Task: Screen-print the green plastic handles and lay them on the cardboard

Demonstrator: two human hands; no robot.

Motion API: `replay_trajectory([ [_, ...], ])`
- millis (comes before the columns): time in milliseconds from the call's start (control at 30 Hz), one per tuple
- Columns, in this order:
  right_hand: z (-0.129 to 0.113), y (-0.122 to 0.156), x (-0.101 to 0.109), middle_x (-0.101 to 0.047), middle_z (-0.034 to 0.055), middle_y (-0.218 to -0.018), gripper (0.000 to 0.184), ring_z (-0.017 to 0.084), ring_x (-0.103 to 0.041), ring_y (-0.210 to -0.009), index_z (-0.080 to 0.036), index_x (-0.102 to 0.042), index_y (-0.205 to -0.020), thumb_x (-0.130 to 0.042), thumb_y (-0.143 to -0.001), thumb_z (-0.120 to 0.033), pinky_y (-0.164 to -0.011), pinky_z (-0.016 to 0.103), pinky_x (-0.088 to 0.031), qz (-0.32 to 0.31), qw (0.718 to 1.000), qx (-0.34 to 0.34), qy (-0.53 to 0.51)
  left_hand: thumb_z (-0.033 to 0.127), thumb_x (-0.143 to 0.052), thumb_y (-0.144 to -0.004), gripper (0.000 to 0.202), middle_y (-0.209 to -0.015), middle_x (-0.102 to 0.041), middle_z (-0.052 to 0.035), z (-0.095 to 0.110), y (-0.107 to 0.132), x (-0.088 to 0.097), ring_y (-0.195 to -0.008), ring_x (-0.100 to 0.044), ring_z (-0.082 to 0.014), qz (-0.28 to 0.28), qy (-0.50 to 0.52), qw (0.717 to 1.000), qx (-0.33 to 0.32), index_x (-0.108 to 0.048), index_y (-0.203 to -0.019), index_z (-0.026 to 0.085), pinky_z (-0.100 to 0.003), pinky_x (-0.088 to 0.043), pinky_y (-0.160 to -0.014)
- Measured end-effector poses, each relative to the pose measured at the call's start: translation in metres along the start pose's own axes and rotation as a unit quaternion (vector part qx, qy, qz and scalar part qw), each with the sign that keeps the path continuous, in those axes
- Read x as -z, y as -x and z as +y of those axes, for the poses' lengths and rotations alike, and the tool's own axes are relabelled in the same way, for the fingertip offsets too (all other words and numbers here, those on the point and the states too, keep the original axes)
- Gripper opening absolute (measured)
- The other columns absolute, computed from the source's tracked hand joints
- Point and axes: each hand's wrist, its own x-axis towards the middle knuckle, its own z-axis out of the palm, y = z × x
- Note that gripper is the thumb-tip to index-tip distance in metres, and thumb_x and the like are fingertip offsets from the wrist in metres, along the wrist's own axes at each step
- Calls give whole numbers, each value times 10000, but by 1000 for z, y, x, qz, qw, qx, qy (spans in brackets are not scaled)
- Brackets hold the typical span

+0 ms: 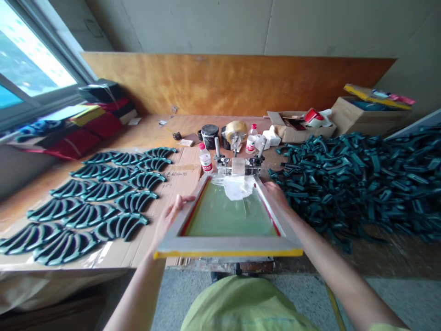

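A screen-printing frame point(229, 243) with a grey border and a translucent green mesh point(230, 218) lies in front of me. A white patch of paste or film point(237, 187) covers part of its far end, below a metal clamp point(238, 166). Beside the frame's left edge, my left hand point(170, 215) has its fingers apart, one stretched toward the border. My right hand point(276, 195) is at the far right edge, its fingers bent and partly hidden by the frame; whether it grips the frame or something under it is unclear.
Rows of dark green curved plastic parts point(74, 214) lie on cardboard point(138, 250) at left. A big heap of similar parts point(344, 184) covers the right. Behind the frame stand bottles point(206, 158), a black tub point(210, 136) and an open carton point(306, 133).
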Motion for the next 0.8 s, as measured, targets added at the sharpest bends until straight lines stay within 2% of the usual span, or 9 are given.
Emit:
replay_trajectory([
  [67, -6, -21, 11, -621, 125, -1195, 358, 253, -555, -1116, -165, -618, -1260, -462, -942, -216, -990, 393, -425, 56, 998, 6, -4, 638, -652, -737, 683, -920, -739, -52, -31, 11, 2, -789, -682, -221, -28, -4, 997, 68, -639, -1244, 180, -279, -528, -666],
  [133, -24, -43, 14, -555, 132, -1309, 471, 254, -514, -1190, -157, -538, -1336, -604, -877, -237, -1022, 371, -413, 78, 995, 62, 3, 614, -699, -706, 837, -892, -736, -52, -64, 13, -2, -775, -686, -223, -26, 11, 995, 97, -500, -1402, 194, -284, -533, -649],
  [200, -46, -61, 9, -552, 138, -1306, 558, 262, -509, -1187, -143, -530, -1322, -708, -798, -215, -994, 358, -432, 48, 991, 118, 36, 608, -712, -697, 927, -877, -730, -55, -95, 9, -6, -759, -684, -218, -13, 11, 995, 103, -403, -1469, 198, -281, -530, -642],
  [333, -73, -71, -10, -665, 108, -1007, 226, 253, -584, -973, -143, -654, -1019, -692, -800, -184, -833, 339, -476, -67, 986, 114, 107, 623, -658, -744, 878, -854, -712, -46, -134, -2, -9, -722, -662, -203, -13, -29, 995, 90, -406, -1470, 200, -265, -508, -615],
  [400, -72, -61, -16, -672, 107, -958, 123, 246, -588, -929, -147, -660, -936, -662, -821, -190, -811, 337, -468, -88, 982, 124, 114, 633, -644, -750, 849, -841, -703, -39, -142, -4, -8, -719, -653, -203, -11, -40, 995, 85, -440, -1450, 198, -264, -502, -614],
  [467, -66, -43, -17, -671, 102, -933, 78, 237, -582, -926, -150, -659, -899, -617, -835, -151, -808, 326, -457, -95, 974, 176, 103, 635, -637, -753, 822, -840, -696, -35, -145, -5, -6, -732, -649, -203, -9, -47, 995, 87, -469, -1430, 201, -263, -500, -626],
  [633, -51, -8, 7, -667, 68, -887, 246, 200, -576, -883, -167, -670, -905, -522, -792, -6, -759, 288, -439, -154, 933, 321, 59, 635, -630, -755, 784, -865, -700, -37, -148, -6, -4, -739, -646, -193, -11, -55, 995, 89, -508, -1398, 203, -257, -498, -635],
  [733, -52, -12, 19, -655, 35, -817, 223, 185, -571, -821, -188, -664, -832, -552, -767, -6, -734, 279, -429, -181, 922, 340, 38, 635, -621, -761, 773, -878, -705, -49, -148, -6, -5, -748, -649, -196, -6, -65, 994, 85, -518, -1385, 191, -263, -505, -643],
  [800, -56, -17, 16, -650, 38, -802, 178, 194, -562, -820, -186, -655, -798, -566, -782, -33, -738, 293, -429, -148, 937, 315, 31, 637, -612, -769, 760, -888, -713, -60, -145, -5, -6, -766, -659, -206, -7, -66, 994, 83, -528, -1370, 180, -274, -513, -657],
])
